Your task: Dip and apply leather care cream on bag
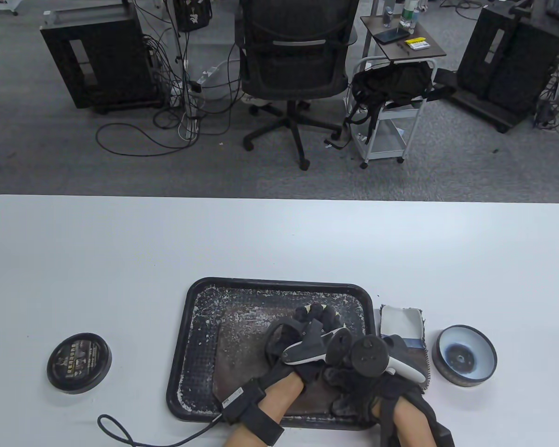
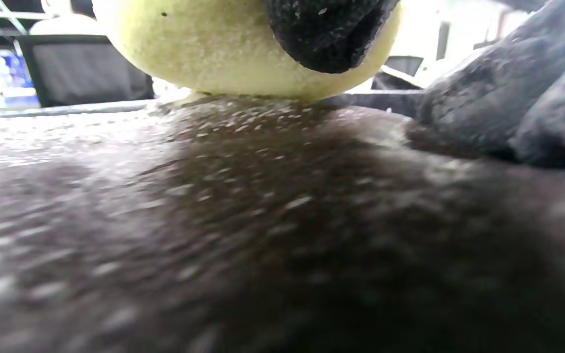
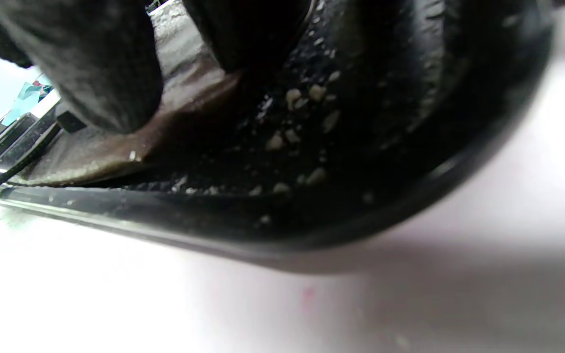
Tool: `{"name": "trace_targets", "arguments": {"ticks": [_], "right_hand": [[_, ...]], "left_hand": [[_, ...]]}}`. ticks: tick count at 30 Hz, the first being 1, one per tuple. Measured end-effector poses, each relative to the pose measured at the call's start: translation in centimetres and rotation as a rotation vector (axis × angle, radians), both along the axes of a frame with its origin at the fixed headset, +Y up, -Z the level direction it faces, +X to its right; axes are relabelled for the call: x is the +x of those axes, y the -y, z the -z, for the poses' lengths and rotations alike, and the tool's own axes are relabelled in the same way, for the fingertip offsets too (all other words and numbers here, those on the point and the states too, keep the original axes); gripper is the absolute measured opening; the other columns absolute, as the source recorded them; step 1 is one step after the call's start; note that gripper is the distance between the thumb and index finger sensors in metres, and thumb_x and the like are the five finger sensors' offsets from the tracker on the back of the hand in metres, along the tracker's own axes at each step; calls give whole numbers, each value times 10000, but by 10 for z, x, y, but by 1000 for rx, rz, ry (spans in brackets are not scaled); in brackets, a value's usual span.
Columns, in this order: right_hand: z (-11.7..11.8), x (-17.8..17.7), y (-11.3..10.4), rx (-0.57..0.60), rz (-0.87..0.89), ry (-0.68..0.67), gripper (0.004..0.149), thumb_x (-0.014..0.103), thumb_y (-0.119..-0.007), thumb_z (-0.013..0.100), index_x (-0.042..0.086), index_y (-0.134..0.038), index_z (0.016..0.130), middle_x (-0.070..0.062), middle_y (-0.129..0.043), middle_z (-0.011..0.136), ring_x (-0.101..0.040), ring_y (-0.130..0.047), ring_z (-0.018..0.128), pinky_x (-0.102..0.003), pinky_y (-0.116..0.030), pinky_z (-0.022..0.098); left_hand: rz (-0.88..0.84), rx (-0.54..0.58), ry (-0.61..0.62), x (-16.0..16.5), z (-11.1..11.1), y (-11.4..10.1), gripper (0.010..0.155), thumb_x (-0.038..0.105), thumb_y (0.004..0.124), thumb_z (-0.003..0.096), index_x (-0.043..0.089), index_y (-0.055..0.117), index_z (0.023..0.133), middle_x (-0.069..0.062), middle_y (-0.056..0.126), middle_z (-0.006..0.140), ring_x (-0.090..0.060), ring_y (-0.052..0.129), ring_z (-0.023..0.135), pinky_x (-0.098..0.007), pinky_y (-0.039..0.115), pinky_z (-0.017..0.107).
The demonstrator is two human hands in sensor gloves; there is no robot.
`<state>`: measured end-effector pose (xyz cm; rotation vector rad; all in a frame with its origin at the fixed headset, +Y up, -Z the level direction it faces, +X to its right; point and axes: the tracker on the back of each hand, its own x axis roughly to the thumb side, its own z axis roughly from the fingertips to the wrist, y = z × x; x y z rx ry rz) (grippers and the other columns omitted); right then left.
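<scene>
A flat brown leather bag (image 1: pixel 242 340) lies in a black tray (image 1: pixel 279 282) speckled with white crumbs. My left hand (image 1: pixel 314 316) grips a pale yellow sponge (image 1: pixel 316 309) and presses it onto the far right part of the bag. In the left wrist view the sponge (image 2: pixel 214 54) sits on the leather (image 2: pixel 263 220) under a gloved fingertip (image 2: pixel 326 34). My right hand (image 1: pixel 349 377) holds the bag's near right corner down. Its fingers (image 3: pixel 106 63) rest on the leather edge (image 3: pixel 111 147) inside the tray rim (image 3: pixel 312 235). The open cream tin (image 1: pixel 466 356) stands right of the tray.
The tin's black lid (image 1: pixel 79 363) lies on the white table left of the tray. A folded cloth (image 1: pixel 403 326) lies between tray and tin. A glove cable (image 1: pixel 121 428) loops at the table's near edge. An office chair and carts stand beyond the table.
</scene>
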<state>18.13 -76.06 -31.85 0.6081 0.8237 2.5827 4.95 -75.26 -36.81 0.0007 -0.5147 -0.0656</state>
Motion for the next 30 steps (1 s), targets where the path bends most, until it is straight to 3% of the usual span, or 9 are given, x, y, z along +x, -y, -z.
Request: {"name": "trace_targets", "arguments": {"ticks": [12,18,25,30], "right_hand": [[0,-1,0,-9,-11,23,732,432,-876,389,184,-643,1037,-74,-389,1110,-492,-260,975,-667,-174,569],[0,0,0,-17,-4,30,728,431,-874,391,185,-645,1036,-67,-392,1109,-485,-257,975,-660,-168,570],[0,0,0,-22,1,38,724,429,-872,392,186,-647,1035,-62,-394,1108,-481,-254,975,-655,-163,571],[0,-1,1,-28,10,44,710,419,-869,395,185,-656,1030,-58,-403,1106,-477,-258,974,-649,-164,569]], "left_hand": [[64,-21,-85,-30,6,3,567,287,776,422,339,635,969,51,602,1091,-286,614,1017,-535,576,719],[89,-117,-196,-62,11,10,575,304,762,428,356,592,975,70,562,1098,-266,579,1029,-528,561,724],[139,-114,-297,-73,10,6,576,298,769,424,351,604,974,66,569,1097,-266,571,1031,-533,547,726],[85,-154,-366,-82,9,4,583,291,771,423,347,596,976,62,555,1099,-270,554,1034,-538,534,727]]}}
